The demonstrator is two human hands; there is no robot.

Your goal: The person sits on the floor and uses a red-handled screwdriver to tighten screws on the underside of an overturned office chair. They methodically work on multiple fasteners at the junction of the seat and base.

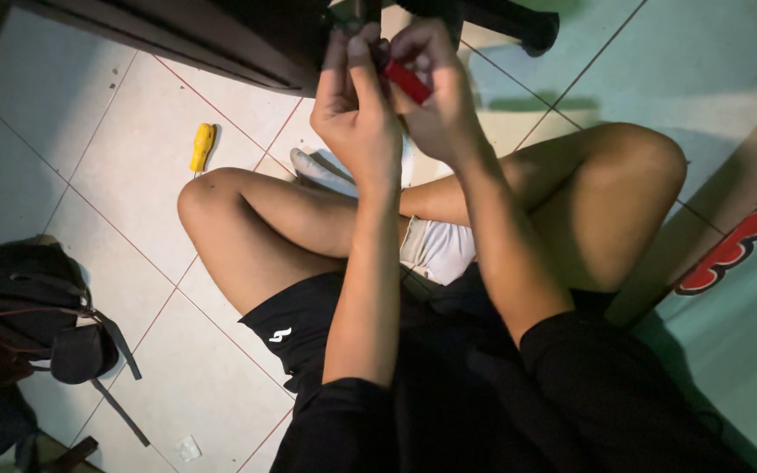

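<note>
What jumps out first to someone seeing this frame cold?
Both hands raised at top centre: the right hand pinches a small red plastic tool handle, with the left hand pressed close beside it, against dark furniture. Next, the yellow plastic handle lying alone on the pale tiled floor at upper left. A black fabric backpack sits at the left edge.

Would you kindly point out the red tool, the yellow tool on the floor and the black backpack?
red tool [408, 81], head view, middle of its red handle.
yellow tool [202, 146], head view, middle of its body.
black backpack [24, 302], head view, upper fabric panel.
</note>
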